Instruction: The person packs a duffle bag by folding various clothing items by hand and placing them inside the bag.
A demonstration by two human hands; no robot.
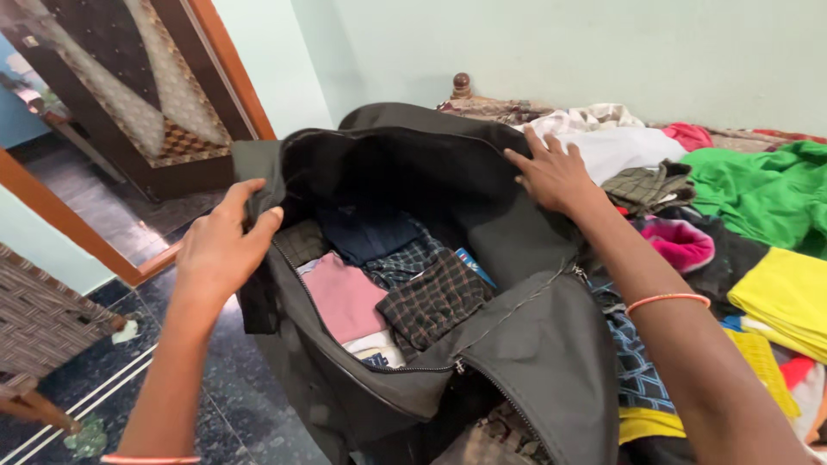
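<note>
Hands [226,244] [551,175] on open black bag [534,344]

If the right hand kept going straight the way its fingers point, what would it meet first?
The right hand lies flat on the far side of the black bag, fingers pointing up-left along the rim. Going on, it would likely slide over the bag's folded-back flap, then reach the pale green wall; depth is unclear.
</note>
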